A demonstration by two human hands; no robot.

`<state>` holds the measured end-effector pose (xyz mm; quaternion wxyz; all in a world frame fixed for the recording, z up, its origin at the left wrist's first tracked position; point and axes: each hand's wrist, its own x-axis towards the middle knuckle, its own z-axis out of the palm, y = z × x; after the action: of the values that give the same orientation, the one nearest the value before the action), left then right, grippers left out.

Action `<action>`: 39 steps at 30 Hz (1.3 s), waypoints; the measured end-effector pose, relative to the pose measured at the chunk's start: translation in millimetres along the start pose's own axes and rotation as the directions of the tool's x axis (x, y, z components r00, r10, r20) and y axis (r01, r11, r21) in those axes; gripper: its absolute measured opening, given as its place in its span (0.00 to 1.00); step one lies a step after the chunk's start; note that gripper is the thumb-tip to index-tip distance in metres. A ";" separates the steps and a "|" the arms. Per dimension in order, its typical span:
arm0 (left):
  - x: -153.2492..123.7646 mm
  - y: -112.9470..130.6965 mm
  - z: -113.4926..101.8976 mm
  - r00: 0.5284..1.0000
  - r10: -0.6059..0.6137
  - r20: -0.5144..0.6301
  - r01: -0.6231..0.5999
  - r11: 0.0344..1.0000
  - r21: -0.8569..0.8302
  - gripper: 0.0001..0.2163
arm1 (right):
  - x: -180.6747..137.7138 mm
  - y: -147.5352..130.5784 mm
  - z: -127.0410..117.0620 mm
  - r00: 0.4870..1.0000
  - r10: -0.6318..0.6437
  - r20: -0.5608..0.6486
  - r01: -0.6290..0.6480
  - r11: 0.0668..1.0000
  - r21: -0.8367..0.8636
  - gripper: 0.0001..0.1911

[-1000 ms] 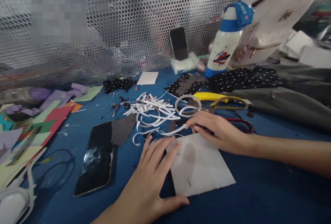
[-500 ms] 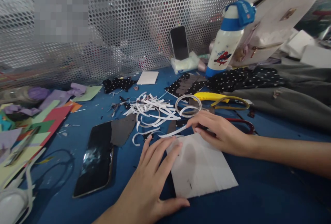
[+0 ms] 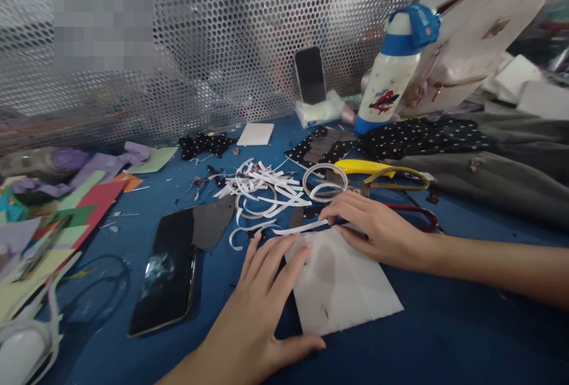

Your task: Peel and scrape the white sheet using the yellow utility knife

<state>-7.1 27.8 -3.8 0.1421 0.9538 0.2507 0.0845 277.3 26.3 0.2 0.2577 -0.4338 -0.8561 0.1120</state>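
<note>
A white paper square (image 3: 351,290), slightly creased, lies on the blue tabletop. My left hand (image 3: 262,296) spreads over its left side, index fingertip on the upper left corner and thumb by the lower left corner. At the upper edge, my right hand (image 3: 377,228) is closed with curled fingers, its thumb over the paper. A narrow white paper strip (image 3: 300,229) runs along that edge to the right fingertips, which pinch its end; the exact grip is partly hidden. Just beyond lies a heap of white paper strips (image 3: 262,186), some curled.
A black phone (image 3: 166,272) lies left, beside coloured papers (image 3: 84,213). Beyond are a tape ring (image 3: 324,183), yellow-handled cutter (image 3: 360,166) and red scissor handle (image 3: 422,216). A bottle (image 3: 386,76), propped phone (image 3: 310,73) and backpack (image 3: 471,47) stand against perforated metal (image 3: 200,47).
The paper square has shifted slightly to the left and away from me, and the strip's right end sits a little lower. Both hands keep nearly the same pose.
</note>
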 end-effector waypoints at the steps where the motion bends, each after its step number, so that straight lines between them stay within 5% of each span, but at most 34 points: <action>1: 0.0 0.1 -0.1 1.000 -0.002 0.000 0.002 1.000 0.000 0.47 | -0.3 0.7 0.4 1.000 -0.004 0.001 0.004 1.000 -0.005 0.12; 39: 0.2 0.6 -1.2 0.996 -0.028 0.083 0.029 0.999 -0.022 0.47 | -1.8 0.2 0.0 0.996 -0.023 0.081 0.025 0.999 -0.023 0.12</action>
<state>-6.9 27.7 -2.5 0.1646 0.9511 0.2572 0.0458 278.3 25.0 -0.5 0.2193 -0.4215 -0.8722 0.1159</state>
